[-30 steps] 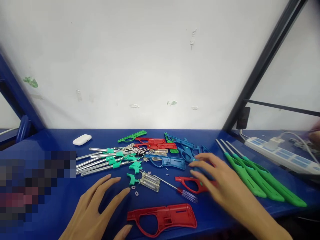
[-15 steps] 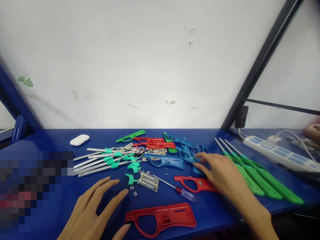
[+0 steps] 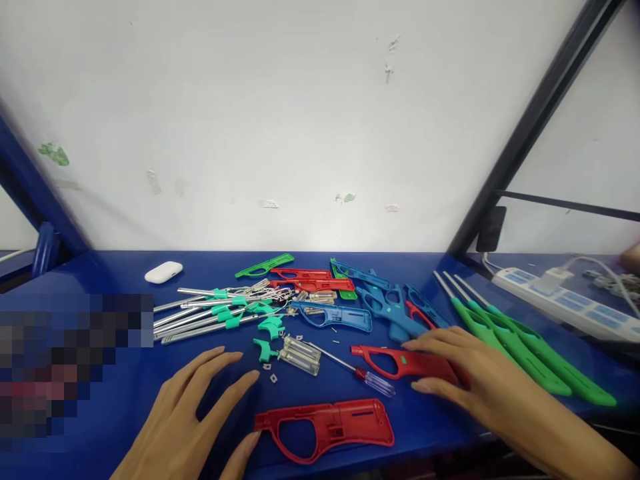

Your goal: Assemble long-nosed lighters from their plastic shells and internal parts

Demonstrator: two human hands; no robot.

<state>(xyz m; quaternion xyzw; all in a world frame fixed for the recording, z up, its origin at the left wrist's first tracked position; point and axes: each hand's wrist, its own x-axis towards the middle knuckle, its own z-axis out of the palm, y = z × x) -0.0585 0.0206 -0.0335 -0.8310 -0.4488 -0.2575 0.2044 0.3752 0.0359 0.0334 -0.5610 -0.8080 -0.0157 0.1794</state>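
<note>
My left hand [image 3: 193, 417] rests with its fingers spread, its thumb beside the narrow end of a red lighter casing half [image 3: 353, 421]. That half lies hollow side up at the table's front. My right hand [image 3: 463, 370] reaches over the wide end of another red lighter casing half [image 3: 423, 365], smooth side up. Its thumb and fingers are apart on either side of that casing; whether they touch it I cannot tell. Between the hands lie a screwdriver [image 3: 377, 383] with a clear purplish handle, clear fuel tanks [image 3: 300, 357] and a teal trigger [image 3: 265, 350].
Metal lighter tubes [image 3: 205, 327] with teal parts and wires lie to the left. Blue casing halves [image 3: 345, 317] and red ones [image 3: 320, 283] lie further back. Three green lighters [image 3: 520, 347] lie right, near a power strip [image 3: 570, 300]. A white earbud case [image 3: 163, 272] sits back left.
My right hand has moved from the blue casings toward me, over the red casing half. My left hand stays nearly still. The whole view has shifted slightly.
</note>
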